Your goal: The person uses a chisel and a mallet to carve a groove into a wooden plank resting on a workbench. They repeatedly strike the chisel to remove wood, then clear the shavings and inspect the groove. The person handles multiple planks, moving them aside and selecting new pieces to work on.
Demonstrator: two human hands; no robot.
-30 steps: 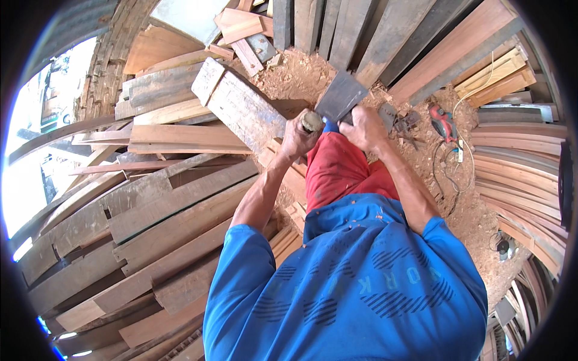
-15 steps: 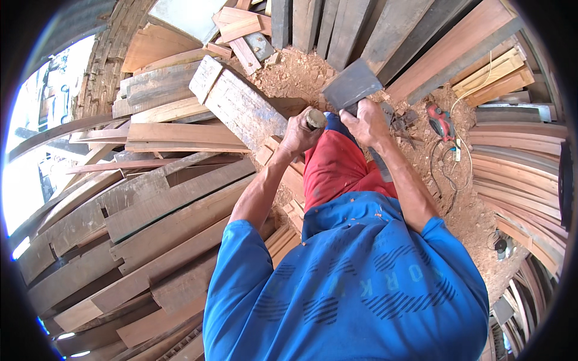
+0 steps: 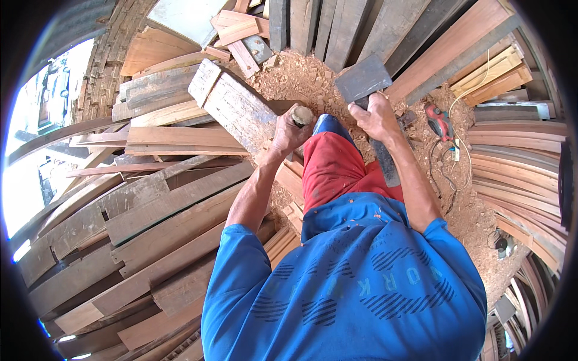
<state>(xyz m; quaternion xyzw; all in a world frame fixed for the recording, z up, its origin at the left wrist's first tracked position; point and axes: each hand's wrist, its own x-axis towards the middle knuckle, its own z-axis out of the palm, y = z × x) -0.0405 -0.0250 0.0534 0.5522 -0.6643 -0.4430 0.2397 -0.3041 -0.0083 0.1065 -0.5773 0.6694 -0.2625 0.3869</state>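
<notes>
My left hand is closed around an upright wooden tool handle, whose pale round end points up; its lower part is hidden. Beneath and beyond that hand lies a worn, whitish timber. My right hand grips a dark mallet by its handle. The mallet's flat, squarish head is beyond the fingers, and its handle runs back beside my forearm. A gap separates the mallet head from the handle in my left hand.
Stacked boards fill the left side. Dark planks stand at the far side, and curved lengths of wood are piled at right. A red power tool with a cord lies on ground strewn with wood chips.
My right hand and the mallet have moved a little to the right, away from my left hand. My left hand has shifted slightly left with the handle still in it.
</notes>
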